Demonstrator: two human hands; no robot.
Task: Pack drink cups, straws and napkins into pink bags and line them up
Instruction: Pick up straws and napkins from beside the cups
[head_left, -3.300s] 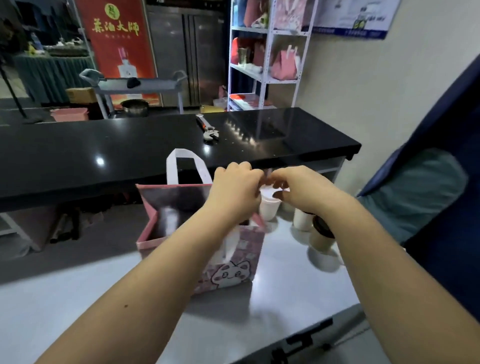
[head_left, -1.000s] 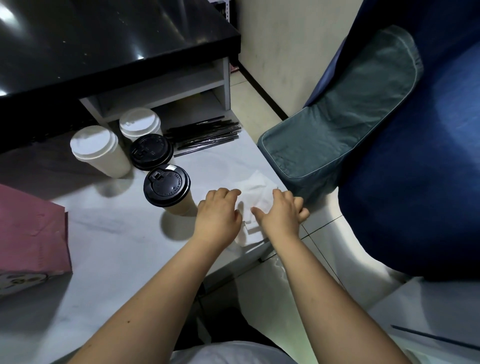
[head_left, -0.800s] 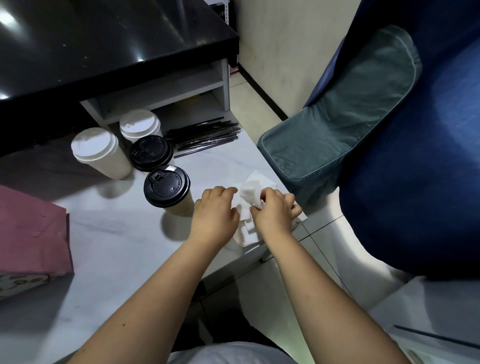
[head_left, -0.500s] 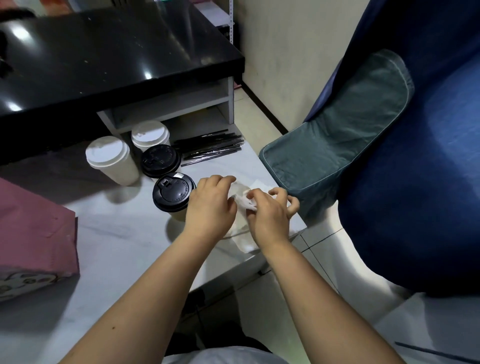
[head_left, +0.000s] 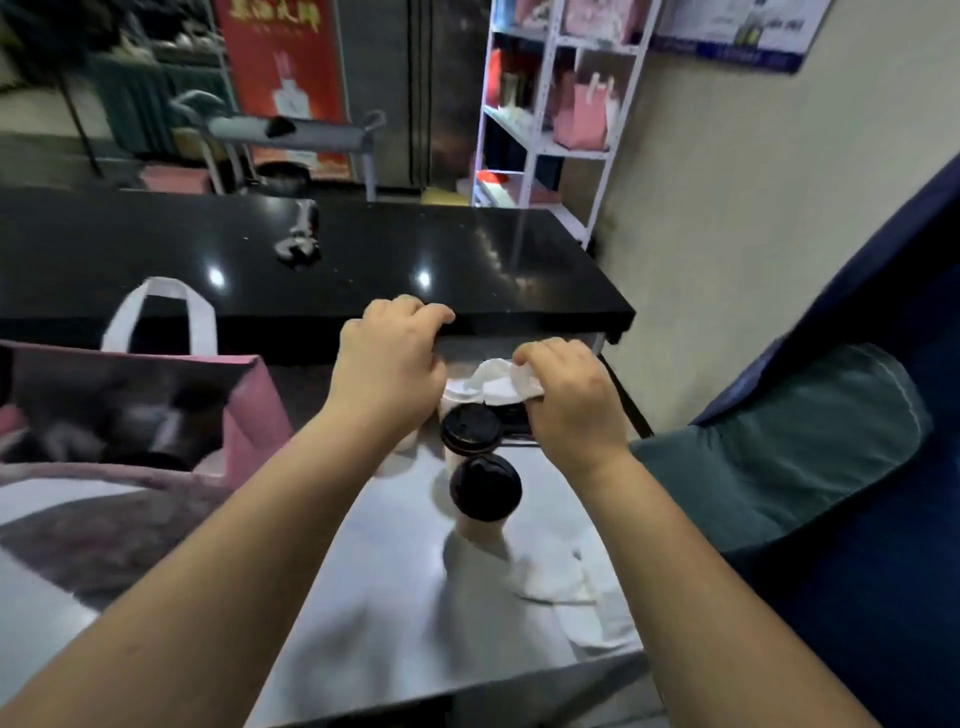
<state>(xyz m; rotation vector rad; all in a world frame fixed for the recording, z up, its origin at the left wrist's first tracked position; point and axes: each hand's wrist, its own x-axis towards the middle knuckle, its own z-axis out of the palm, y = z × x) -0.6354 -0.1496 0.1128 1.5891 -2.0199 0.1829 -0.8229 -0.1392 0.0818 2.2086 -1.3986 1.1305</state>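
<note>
Right-hand fingers (head_left: 540, 352) curl around a crumpled white napkin (head_left: 496, 383) and grip it, held up off the table above the cups. Right hand (head_left: 571, 410) is knuckles up, wrist toward the camera. Left-hand fingers (head_left: 415, 312) are curled downward with their undersides hidden, so I cannot tell if they hold anything. Left hand (head_left: 389, 364) is just beside the napkin, not touching it, at about the same height as the right.

Under the hands, two black-lidded cups stand upright in a line on the white table (head_left: 374, 613): near cup (head_left: 485, 491), far cup (head_left: 470, 430) just behind it. A white-lidded cup (head_left: 456, 397) sits behind those, mostly covered by the napkin and the left hand. Flat napkin stack (head_left: 558, 579) lies on the table near its right edge, just beside the near cup.

Pink bag (head_left: 249, 410) stands open at the left, white handle (head_left: 156, 309) upright; contents are dark and too blurred to name. Black counter (head_left: 389, 260) runs behind the table with a metal tool (head_left: 298, 240) on it. White shelf (head_left: 540, 130) in the back holds more pink bags. Blue-green padded chair (head_left: 779, 447) is at the right.
</note>
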